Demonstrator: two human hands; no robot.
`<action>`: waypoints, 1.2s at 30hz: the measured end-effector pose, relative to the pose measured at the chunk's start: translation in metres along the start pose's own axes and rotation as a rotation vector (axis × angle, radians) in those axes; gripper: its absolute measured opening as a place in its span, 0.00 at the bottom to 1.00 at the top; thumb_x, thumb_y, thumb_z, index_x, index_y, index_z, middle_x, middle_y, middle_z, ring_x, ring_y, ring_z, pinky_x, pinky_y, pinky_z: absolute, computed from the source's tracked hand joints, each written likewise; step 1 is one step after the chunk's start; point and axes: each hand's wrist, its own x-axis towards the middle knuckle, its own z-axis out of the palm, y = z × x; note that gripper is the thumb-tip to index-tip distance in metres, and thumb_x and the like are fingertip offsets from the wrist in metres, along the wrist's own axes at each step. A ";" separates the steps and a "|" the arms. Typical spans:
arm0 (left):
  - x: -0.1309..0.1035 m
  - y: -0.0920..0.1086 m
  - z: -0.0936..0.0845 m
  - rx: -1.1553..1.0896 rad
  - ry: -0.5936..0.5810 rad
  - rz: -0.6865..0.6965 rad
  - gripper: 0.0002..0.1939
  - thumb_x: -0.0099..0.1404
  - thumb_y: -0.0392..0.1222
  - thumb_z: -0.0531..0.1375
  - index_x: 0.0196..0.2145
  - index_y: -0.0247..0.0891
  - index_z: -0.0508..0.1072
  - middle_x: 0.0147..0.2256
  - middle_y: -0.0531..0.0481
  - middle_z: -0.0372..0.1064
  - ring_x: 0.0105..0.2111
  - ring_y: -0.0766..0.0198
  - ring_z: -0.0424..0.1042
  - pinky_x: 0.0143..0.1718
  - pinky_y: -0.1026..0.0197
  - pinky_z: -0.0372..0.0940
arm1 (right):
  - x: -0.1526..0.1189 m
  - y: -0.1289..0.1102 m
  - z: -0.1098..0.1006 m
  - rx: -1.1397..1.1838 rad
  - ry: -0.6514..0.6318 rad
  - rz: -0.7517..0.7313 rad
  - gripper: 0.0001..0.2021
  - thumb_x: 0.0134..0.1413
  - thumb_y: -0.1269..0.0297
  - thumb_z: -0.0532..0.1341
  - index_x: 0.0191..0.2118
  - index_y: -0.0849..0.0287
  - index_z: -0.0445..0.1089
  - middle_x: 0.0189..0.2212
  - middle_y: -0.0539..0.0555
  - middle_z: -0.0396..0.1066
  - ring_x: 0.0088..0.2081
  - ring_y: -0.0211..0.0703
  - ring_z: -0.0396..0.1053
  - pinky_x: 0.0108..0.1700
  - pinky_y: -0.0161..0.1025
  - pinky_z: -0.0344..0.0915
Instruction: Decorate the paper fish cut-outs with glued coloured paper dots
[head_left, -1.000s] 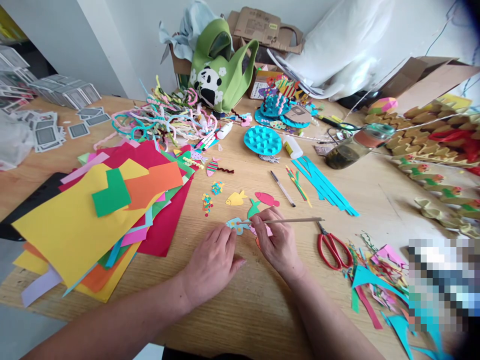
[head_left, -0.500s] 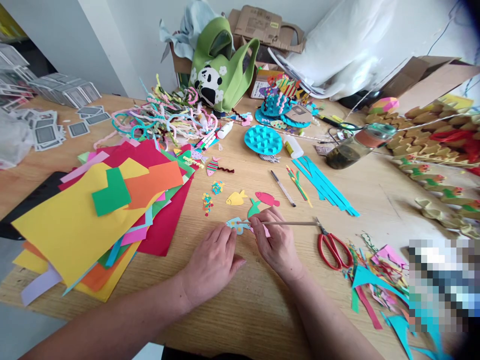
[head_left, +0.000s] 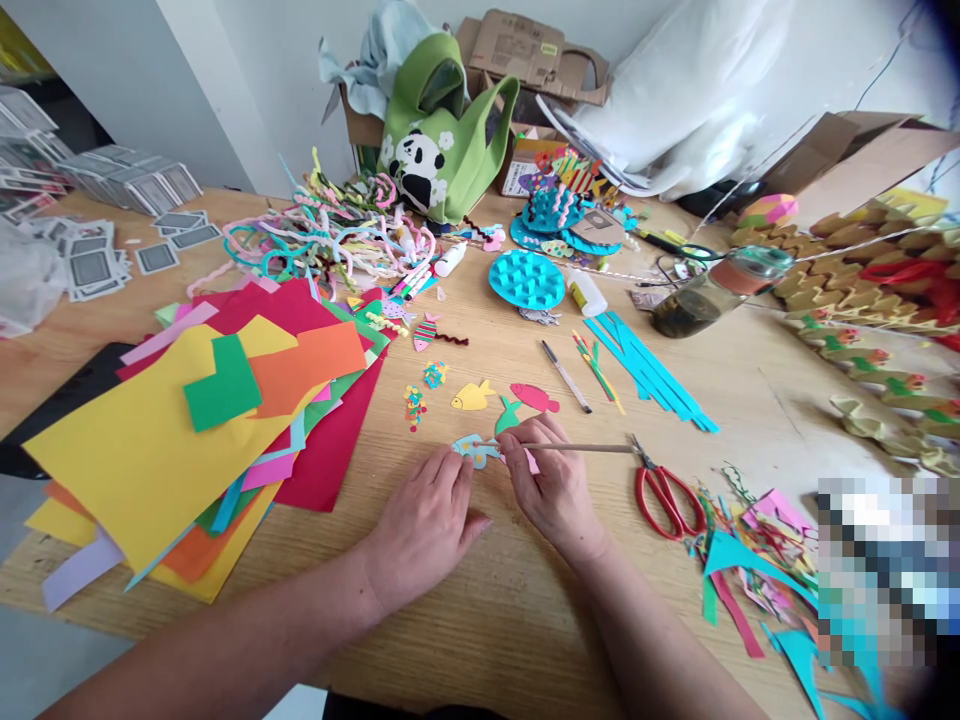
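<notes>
A light-blue paper fish (head_left: 468, 449) with orange dots lies flat on the wooden table. The fingertips of my left hand (head_left: 427, 510) rest at its lower left edge, fingers stretched out and lying flat. Pinched in my right hand (head_left: 549, 480) is a thin wooden stick (head_left: 600, 448), its tip touching the fish among the dots. Just beyond are a yellow paper fish (head_left: 471, 397), a red paper fish (head_left: 534, 397) and a partly covered green paper fish (head_left: 508, 414). A pink paper piece (head_left: 533, 463) is mostly hidden under my right hand. Small paper dots (head_left: 415, 408) lie in two heaps.
Red-handled scissors (head_left: 667, 502) lie right of my hand, beside paper scraps (head_left: 757, 560). Coloured paper sheets (head_left: 150, 450) are stacked at left. Farther back are a pen (head_left: 566, 376), blue strips (head_left: 652, 375), a glass jar (head_left: 720, 290), pipe cleaners (head_left: 337, 235) and a green bag (head_left: 457, 170).
</notes>
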 end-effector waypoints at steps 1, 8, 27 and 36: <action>0.000 0.000 0.000 -0.002 -0.002 -0.001 0.27 0.66 0.48 0.61 0.54 0.21 0.67 0.47 0.31 0.67 0.50 0.44 0.67 0.50 0.45 0.67 | 0.000 0.000 0.000 -0.001 0.001 0.001 0.07 0.63 0.73 0.56 0.33 0.57 0.64 0.28 0.53 0.70 0.32 0.43 0.63 0.35 0.43 0.59; 0.000 0.001 -0.001 0.013 -0.010 -0.005 0.28 0.65 0.49 0.62 0.54 0.20 0.68 0.48 0.31 0.67 0.50 0.45 0.67 0.51 0.47 0.66 | 0.001 -0.002 -0.001 -0.016 0.001 0.003 0.07 0.63 0.73 0.55 0.33 0.57 0.64 0.27 0.52 0.70 0.31 0.42 0.63 0.35 0.43 0.60; 0.002 0.001 -0.006 0.002 -0.030 -0.007 0.23 0.67 0.48 0.59 0.53 0.26 0.67 0.48 0.33 0.67 0.50 0.46 0.67 0.51 0.47 0.66 | 0.005 -0.004 -0.003 0.048 0.061 0.092 0.10 0.65 0.69 0.54 0.31 0.56 0.67 0.26 0.52 0.70 0.29 0.41 0.65 0.34 0.41 0.62; 0.001 0.000 -0.005 -0.004 -0.024 0.013 0.22 0.66 0.46 0.62 0.54 0.31 0.68 0.47 0.36 0.64 0.50 0.47 0.66 0.50 0.47 0.67 | 0.006 -0.006 -0.004 0.049 0.082 0.132 0.10 0.65 0.68 0.54 0.31 0.57 0.68 0.25 0.52 0.70 0.29 0.41 0.66 0.34 0.40 0.62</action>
